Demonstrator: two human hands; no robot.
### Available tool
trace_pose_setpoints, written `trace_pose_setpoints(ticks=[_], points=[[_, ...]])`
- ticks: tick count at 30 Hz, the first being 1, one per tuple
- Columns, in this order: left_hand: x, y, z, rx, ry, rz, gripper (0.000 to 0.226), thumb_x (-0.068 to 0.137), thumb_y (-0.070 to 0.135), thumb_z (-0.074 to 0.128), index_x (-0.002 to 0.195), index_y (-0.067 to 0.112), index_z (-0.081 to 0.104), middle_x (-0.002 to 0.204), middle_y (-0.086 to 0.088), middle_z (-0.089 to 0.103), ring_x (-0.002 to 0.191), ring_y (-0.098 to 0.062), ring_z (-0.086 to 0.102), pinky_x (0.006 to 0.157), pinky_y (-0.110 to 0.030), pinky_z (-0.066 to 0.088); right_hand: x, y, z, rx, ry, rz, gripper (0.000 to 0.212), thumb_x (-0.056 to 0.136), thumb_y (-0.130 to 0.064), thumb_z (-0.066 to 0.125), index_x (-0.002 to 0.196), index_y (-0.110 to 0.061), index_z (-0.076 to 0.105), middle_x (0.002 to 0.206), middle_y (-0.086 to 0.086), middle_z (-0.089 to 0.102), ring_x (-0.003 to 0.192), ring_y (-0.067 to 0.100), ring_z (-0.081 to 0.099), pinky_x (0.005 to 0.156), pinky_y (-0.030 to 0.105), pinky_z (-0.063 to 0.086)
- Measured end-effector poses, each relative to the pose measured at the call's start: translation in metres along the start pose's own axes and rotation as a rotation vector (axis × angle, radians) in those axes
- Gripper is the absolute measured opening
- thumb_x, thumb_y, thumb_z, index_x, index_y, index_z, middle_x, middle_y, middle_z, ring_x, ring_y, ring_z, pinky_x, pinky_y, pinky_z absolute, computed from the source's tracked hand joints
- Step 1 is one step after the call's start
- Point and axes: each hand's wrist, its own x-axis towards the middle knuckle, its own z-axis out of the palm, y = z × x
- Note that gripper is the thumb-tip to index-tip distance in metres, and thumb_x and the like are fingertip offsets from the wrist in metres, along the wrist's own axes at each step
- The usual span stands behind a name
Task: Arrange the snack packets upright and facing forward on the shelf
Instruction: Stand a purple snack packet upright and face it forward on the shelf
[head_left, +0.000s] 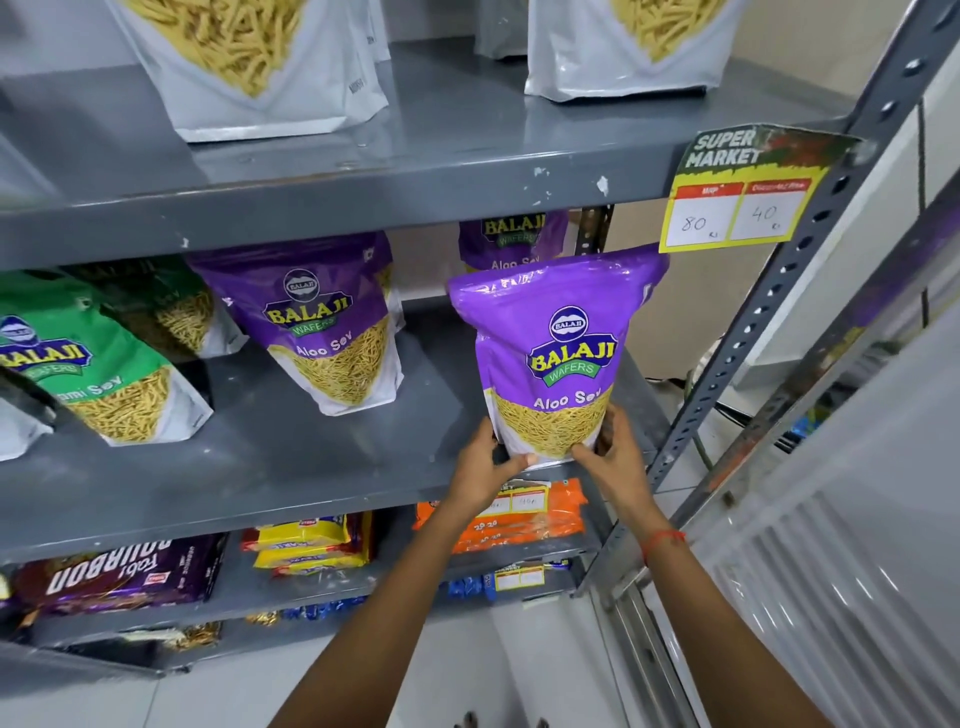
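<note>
My left hand (485, 470) and right hand (613, 457) clasp the near purple packet (558, 353) upright, facing forward; left green packets (88, 374) lean, unsorted.

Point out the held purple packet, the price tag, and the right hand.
Held purple packet (558, 343), head view, on the logo.
Price tag (737, 208), head view, on its white price boxes.
Right hand (615, 457), head view, on its back.
</note>
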Motion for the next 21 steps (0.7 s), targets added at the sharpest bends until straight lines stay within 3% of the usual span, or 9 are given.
trace_pose_setpoints(ticks=[3, 6, 9, 12, 14, 17, 19, 21], points=[[-0.003, 0.005, 0.0, -0.002, -0.021, 0.008, 0.066, 0.079, 0.017, 0.071, 0.135, 0.018, 0.035, 0.13, 0.0, 0.055, 0.119, -0.017, 0.054, 0.083, -0.011, 0.049, -0.001, -0.002, 0.0, 0.007, -0.005, -0.012, 0.063, 0.069, -0.01, 0.071, 0.122, -0.024, 0.04, 0.129, 0.013, 0.054, 0.119, 0.022, 0.053, 0.098, 0.039, 0.048], [-0.006, 0.01, -0.004, 0.012, -0.057, 0.007, 0.073, 0.078, 0.021, 0.072, 0.138, 0.018, 0.029, 0.138, -0.004, 0.05, 0.123, -0.018, 0.052, 0.092, -0.023, 0.048, -0.004, -0.003, 0.003, 0.008, 0.022, -0.022, 0.063, 0.069, -0.022, 0.067, 0.125, -0.026, 0.038, 0.131, 0.008, 0.051, 0.125, 0.02, 0.049, 0.097, 0.033, 0.049], [-0.015, 0.019, -0.012, 0.031, 0.025, 0.06, 0.093, 0.075, 0.038, 0.072, 0.146, 0.023, 0.012, 0.153, -0.001, 0.031, 0.138, -0.02, 0.036, 0.109, -0.039, 0.038, -0.02, -0.018, 0.019, -0.082, 0.323, -0.168, 0.062, 0.079, -0.025, 0.054, 0.137, -0.019, 0.031, 0.144, 0.01, 0.036, 0.134, 0.019, 0.035, 0.111, 0.038, 0.035], [-0.033, 0.038, -0.029, 0.117, 0.289, 0.258, 0.088, 0.082, 0.041, 0.062, 0.148, 0.024, 0.006, 0.157, 0.012, 0.009, 0.143, 0.0, 0.014, 0.116, -0.023, 0.02, -0.037, -0.052, 0.05, -0.114, 0.522, -0.5, 0.051, 0.086, -0.018, 0.044, 0.135, -0.012, 0.034, 0.137, 0.01, 0.034, 0.134, 0.02, 0.034, 0.113, 0.035, 0.028], [-0.042, 0.051, -0.05, 0.144, 0.459, 0.405, 0.079, 0.086, 0.041, 0.054, 0.147, 0.023, 0.008, 0.153, 0.02, 0.008, 0.14, 0.01, 0.01, 0.118, -0.02, 0.014, -0.04, -0.074, 0.081, -0.095, 0.46, -0.647, 0.044, 0.09, -0.017, 0.041, 0.134, -0.01, 0.036, 0.134, 0.007, 0.033, 0.133, 0.012, 0.032, 0.114, 0.032, 0.028], [-0.041, 0.049, -0.09, 0.125, 0.688, 0.492, 0.076, 0.089, 0.039, 0.049, 0.147, 0.016, 0.008, 0.152, 0.014, 0.011, 0.142, 0.005, 0.01, 0.119, -0.023, 0.012, -0.037, -0.092, 0.138, -0.039, 0.231, -0.71, 0.04, 0.094, -0.023, 0.037, 0.132, -0.011, 0.039, 0.131, -0.003, 0.035, 0.127, 0.019, 0.04, 0.108, 0.042, 0.038], [-0.036, 0.033, -0.125, 0.095, 0.812, 0.43, 0.077, 0.09, 0.033, 0.052, 0.147, 0.012, 0.006, 0.155, 0.008, 0.009, 0.141, 0.007, 0.006, 0.119, -0.021, 0.008, -0.027, -0.093, 0.181, -0.019, 0.097, -0.629, 0.038, 0.094, -0.022, 0.037, 0.131, -0.013, 0.039, 0.128, -0.008, 0.035, 0.124, 0.021, 0.043, 0.105, 0.046, 0.041], [-0.029, 0.012, -0.159, 0.031, 0.87, 0.329, 0.081, 0.089, 0.031, 0.055, 0.148, 0.013, 0.004, 0.159, 0.0, 0.006, 0.143, -0.001, 0.006, 0.121, -0.034, 0.008, -0.008, -0.089, 0.216, -0.045, 0.055, -0.464, 0.04, 0.095, -0.021, 0.039, 0.134, -0.011, 0.037, 0.132, -0.004, 0.037, 0.127, 0.019, 0.04, 0.11, 0.044, 0.035]])
